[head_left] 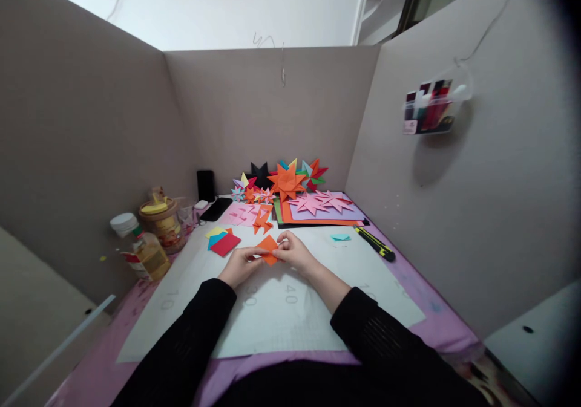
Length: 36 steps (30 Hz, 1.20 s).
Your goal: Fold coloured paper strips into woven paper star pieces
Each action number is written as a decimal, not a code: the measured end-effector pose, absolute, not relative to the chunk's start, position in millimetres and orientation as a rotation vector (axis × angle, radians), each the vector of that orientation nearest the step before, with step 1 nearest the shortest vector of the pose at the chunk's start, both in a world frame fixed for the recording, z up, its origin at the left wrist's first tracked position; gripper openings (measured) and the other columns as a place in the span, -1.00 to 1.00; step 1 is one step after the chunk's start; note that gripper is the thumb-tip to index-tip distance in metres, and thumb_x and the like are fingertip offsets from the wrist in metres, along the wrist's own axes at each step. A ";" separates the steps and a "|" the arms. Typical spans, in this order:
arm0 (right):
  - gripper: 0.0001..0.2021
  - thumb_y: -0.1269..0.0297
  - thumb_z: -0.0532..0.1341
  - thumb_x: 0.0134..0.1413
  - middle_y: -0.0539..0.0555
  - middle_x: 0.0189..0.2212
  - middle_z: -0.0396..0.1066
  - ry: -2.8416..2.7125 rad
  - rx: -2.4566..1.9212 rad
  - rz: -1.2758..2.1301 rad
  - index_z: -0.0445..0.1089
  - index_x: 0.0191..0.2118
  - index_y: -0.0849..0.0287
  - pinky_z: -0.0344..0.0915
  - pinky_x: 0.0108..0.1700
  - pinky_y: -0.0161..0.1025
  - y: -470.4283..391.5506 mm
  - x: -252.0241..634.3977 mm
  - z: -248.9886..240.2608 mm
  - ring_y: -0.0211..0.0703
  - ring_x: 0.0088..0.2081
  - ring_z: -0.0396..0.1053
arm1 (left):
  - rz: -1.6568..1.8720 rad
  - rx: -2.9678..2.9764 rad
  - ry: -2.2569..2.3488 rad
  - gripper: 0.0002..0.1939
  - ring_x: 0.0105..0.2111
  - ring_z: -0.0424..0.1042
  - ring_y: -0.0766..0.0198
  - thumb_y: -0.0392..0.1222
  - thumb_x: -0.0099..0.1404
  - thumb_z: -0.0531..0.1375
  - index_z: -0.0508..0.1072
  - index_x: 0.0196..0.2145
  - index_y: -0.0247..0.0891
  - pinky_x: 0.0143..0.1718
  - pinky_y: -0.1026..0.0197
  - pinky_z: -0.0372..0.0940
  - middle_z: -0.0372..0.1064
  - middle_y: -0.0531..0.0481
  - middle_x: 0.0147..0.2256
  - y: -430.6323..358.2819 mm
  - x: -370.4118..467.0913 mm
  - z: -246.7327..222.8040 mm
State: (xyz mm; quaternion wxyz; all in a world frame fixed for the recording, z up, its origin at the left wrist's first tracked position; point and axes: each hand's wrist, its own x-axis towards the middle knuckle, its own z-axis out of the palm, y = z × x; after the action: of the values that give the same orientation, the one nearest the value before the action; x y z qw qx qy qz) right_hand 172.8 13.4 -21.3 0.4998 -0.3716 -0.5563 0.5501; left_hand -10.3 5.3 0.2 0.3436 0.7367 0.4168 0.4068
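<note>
A small orange paper square (pixel 268 245) is held between my two hands, turned so a corner points up, above the white mat (pixel 267 328). My left hand (pixel 242 264) pinches its left side, and my right hand (pixel 294 252) grips its right edge between thumb and fingers. Just left of my hands lie several loose paper squares, with a red square (pixel 226 244) on top of blue and yellow ones. Behind the held paper are folded orange paper pieces (pixel 262 218). To the right, a small teal paper piece (pixel 341 237) rests on the mat.
Folded paper stars, among them an orange star (pixel 287 181) and pink stars (pixel 310 203), stand or lie at the back. A yellow-black utility knife (pixel 374 244) is at the right. On the left are a bottle (pixel 147 253), a lidded tub (pixel 161 222) and a black phone (pixel 216 209).
</note>
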 end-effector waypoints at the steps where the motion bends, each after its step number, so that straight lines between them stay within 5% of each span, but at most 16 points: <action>1: -0.69 0.30 0.28 -0.23 -0.19 -0.70 0.24 -1.356 -0.897 1.323 0.14 -0.34 0.13 0.10 -0.56 -0.41 13.3 172.5 -21.0 -0.34 -0.66 0.20 | 1.056 1.909 1.081 -0.81 -0.40 0.43 0.18 -0.23 -0.02 0.25 0.55 -0.36 -0.18 -0.36 0.23 0.29 0.50 -0.06 -0.35 5.9 -10.9 0.1; 18: -0.93 0.38 0.16 -0.16 -0.08 -0.55 0.26 -1.431 -0.870 1.010 0.26 -0.45 0.19 0.17 -0.44 -0.35 9.8 167.3 -14.6 -0.31 -0.50 0.24 | 1.164 1.790 1.126 -0.81 -0.43 0.38 0.28 -0.11 0.06 0.21 0.46 -0.45 -0.32 -0.42 0.30 0.26 0.43 -0.04 -0.44 5.8 -1.8 -2.1; 36: -0.86 0.37 0.16 -0.11 -0.13 -0.58 0.20 -1.426 -0.856 0.991 0.15 -0.40 0.14 0.17 -0.48 -0.37 10.1 159.3 -23.3 -0.33 -0.55 0.24 | 1.294 1.676 1.139 -0.76 -0.53 0.25 0.38 -0.06 0.03 0.23 0.37 -0.50 -0.32 -0.47 0.33 0.16 0.31 0.06 -0.54 7.0 3.6 -4.5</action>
State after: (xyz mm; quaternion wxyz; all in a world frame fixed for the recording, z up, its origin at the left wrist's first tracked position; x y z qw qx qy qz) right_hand 159.3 10.1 -23.3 0.5671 -0.3641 -0.6067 0.4216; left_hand 3.6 7.0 -4.5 0.3601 0.6503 0.4420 0.5020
